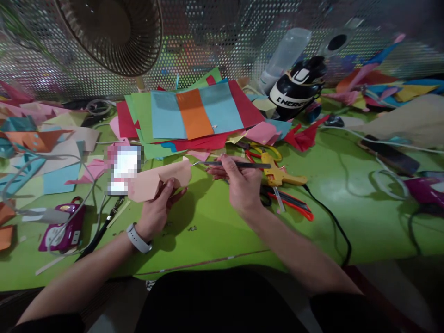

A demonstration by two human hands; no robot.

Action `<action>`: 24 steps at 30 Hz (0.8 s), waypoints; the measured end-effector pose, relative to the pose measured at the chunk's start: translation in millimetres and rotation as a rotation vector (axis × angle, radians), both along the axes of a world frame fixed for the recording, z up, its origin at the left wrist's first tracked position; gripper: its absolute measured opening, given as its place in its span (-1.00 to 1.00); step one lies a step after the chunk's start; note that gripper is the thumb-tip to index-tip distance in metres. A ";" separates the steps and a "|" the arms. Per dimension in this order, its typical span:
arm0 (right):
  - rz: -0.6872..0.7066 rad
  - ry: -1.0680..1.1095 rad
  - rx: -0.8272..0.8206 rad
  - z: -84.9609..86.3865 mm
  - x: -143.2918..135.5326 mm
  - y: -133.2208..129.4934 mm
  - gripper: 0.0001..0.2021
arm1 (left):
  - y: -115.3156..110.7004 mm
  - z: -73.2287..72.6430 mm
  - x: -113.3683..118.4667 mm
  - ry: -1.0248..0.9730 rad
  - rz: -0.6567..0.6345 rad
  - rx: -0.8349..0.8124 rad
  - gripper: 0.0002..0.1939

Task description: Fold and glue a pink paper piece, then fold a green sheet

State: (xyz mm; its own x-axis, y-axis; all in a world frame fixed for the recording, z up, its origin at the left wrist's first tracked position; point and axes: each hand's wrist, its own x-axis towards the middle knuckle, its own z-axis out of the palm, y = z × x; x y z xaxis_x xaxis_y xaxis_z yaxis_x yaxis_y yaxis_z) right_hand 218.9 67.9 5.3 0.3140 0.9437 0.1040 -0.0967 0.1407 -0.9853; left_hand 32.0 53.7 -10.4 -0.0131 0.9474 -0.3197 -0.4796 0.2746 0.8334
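Note:
My left hand, with a light watch on the wrist, grips a folded peach-coloured paper piece from below, thumb on its front. The paper is held above the green table, creased along its length. In my right hand is a slim, dark pair of tweezers, pinched between thumb and fingers. Its bent, shiny tip points left and reaches the right end of the paper; whether it touches I cannot tell. Just right of that hand lie a yellow glue gun and an orange-red utility knife.
Stacked coloured paper sheets lie behind my hands. A fan stands at the back left and a black bottle at the back right. A phone, cables and a purple box are on the left. Yellow-handled pliers lie by the glue gun.

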 end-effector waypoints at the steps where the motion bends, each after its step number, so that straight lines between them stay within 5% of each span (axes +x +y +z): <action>1: -0.003 0.001 0.000 -0.7 0.1 -0.6 -0.76 | -0.9 -0.5 0.8 -0.011 -0.004 -0.004 -0.71; 15: 0.027 0.063 0.051 -5.4 3.4 -4.3 -0.79 | -3.4 -11.4 3.0 -0.039 -0.002 0.026 -0.72; 24: 0.195 -0.141 0.110 12.8 28.7 -1.8 -0.79 | -2.1 -18.6 -4.8 0.021 -0.207 0.077 -0.78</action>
